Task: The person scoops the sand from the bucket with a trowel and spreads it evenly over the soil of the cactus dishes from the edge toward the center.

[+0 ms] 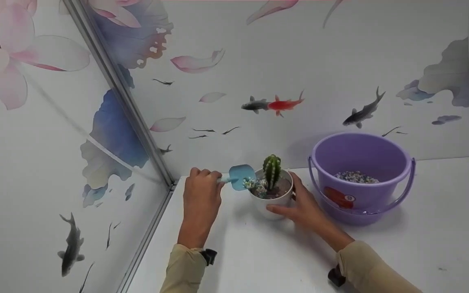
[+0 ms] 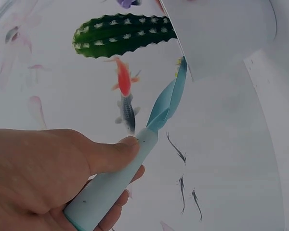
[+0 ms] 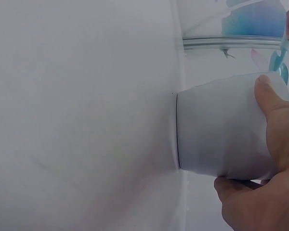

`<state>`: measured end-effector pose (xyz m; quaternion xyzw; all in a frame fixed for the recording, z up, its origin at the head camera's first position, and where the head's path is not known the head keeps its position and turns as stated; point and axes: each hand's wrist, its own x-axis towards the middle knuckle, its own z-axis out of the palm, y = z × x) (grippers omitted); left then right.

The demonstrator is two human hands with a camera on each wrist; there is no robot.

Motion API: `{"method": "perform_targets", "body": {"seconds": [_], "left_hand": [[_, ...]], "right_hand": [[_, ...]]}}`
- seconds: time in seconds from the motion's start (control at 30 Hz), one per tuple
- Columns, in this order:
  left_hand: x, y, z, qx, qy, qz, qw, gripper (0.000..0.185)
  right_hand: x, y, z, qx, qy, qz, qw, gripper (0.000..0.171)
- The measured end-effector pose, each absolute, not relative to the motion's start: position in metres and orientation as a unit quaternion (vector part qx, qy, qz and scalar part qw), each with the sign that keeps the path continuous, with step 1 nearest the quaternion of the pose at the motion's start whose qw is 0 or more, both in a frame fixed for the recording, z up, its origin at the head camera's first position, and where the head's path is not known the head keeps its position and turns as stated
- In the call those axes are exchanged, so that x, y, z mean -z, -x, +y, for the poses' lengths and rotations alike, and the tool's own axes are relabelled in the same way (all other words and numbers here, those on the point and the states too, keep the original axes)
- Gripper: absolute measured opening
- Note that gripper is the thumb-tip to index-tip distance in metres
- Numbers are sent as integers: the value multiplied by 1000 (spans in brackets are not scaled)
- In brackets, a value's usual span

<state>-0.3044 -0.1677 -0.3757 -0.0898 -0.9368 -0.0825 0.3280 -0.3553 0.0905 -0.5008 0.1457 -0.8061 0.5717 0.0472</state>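
Left hand: the left hand [image 1: 201, 194], left of the frame's centre in the head view, is gripping the handle of a small light-blue plastic trowel [image 1: 240, 177]; its fingers [image 2: 108, 155] are curling round the smooth handle, the thumb pressing along the top.
Trowel: its flat blade is hanging over the left rim of the pot, carrying a few small pebbles.
Right hand: the right hand [image 1: 303, 205] is cupping the right side of a round white pot [image 1: 270, 201], its fingers [image 3: 269, 98] spreading against the smooth wall, thumb on one side and the others on the other.
Pot: it is standing upright on the white tabletop [image 1: 442, 228] at the frame's centre, holding a ribbed green cactus [image 1: 272, 170] in dark soil, with pale mixed pebbles lying at the left inside the rim.
Bucket: a glossy round lilac plastic bucket [image 1: 360, 177] with a lowered handle is standing just right of the pot, holding a shallow layer of small multicoloured gravel [image 1: 356, 177].
Backdrop: printed wall panels [image 1: 320, 69] with fish and petals are filling the upper frame.
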Motion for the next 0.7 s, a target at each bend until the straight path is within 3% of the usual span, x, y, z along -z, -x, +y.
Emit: {"method": "perform_targets", "body": {"seconds": [0.7], "left_hand": [[386, 304, -159, 29, 107, -913, 392, 21]], "right_hand": [[502, 355, 91, -576, -152, -801, 56, 123]]}}
